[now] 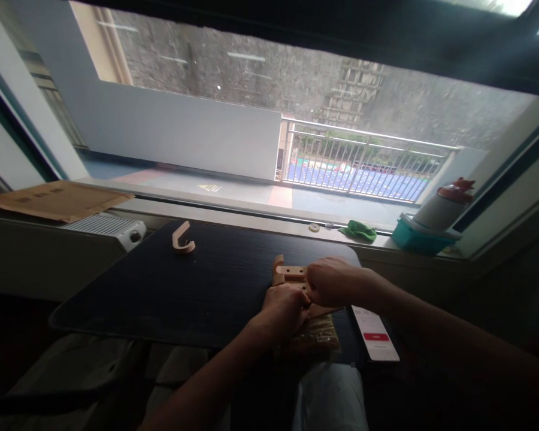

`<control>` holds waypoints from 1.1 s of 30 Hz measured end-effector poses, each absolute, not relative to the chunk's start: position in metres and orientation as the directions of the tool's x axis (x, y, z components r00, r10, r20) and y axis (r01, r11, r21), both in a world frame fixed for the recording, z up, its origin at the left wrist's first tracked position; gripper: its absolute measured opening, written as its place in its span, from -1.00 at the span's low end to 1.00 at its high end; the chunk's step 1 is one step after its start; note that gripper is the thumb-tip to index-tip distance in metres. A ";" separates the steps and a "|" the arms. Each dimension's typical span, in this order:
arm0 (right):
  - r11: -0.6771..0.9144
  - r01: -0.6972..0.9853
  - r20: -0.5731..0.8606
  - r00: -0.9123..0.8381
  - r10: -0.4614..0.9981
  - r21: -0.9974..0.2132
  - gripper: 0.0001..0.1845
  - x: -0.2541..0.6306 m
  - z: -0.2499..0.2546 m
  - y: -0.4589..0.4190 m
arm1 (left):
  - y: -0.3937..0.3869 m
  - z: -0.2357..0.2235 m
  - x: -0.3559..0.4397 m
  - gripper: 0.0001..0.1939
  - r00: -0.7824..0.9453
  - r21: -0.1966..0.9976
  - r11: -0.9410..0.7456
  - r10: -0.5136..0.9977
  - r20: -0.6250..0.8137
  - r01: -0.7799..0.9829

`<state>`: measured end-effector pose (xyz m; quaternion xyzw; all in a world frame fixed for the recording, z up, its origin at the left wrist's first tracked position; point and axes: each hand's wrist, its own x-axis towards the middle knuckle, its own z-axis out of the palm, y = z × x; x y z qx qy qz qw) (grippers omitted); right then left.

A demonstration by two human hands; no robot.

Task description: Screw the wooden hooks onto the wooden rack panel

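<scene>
Two hands work close together near the right edge of the table (224, 293). Our left hand (286, 305) has its fingers curled tight on the wood (291, 271), which has small dark holes in it. Our right hand (332, 281) is clenched in a fist against the wood, and we can't tell what is inside it. The wood is between the far edge and the near edge. Just below our hands, at the near edge, we see a shiny clear bag (321, 333). Our phone (375, 335) is by the near right corner, its screen lit. Near the far left corner we see a wooden hook (182, 240), well apart from our hands.
</scene>
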<state>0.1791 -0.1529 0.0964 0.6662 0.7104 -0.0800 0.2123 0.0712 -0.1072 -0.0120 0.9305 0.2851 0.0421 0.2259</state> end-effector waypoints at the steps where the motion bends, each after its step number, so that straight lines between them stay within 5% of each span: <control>1: 0.112 0.980 -0.403 -0.037 0.914 0.164 -0.68 0.179 0.098 -0.154 | -0.107 -0.013 0.071 -0.74 0.842 0.445 -0.749 0.539 -0.023 0.492; 9: 0.274 0.953 -0.358 -0.213 0.909 0.130 -0.90 0.173 0.100 -0.157 | -0.106 -0.013 0.071 -0.76 0.858 0.405 -0.803 0.508 0.082 0.437; 17: 0.034 0.990 -0.365 0.019 0.931 0.137 -0.69 0.186 0.092 -0.144 | -0.106 -0.011 0.070 -0.79 0.859 0.351 -0.811 0.511 0.036 0.468; 27: 0.306 0.951 -0.342 -0.273 0.899 0.046 -0.81 0.177 0.100 -0.160 | -0.108 -0.008 0.070 -0.77 0.845 0.401 -0.787 0.532 0.059 0.468; 33: 0.065 0.995 -0.242 -0.047 0.969 0.069 -0.74 0.192 0.081 -0.155 | -0.108 -0.009 0.071 -0.77 0.837 0.366 -0.784 0.546 0.026 0.501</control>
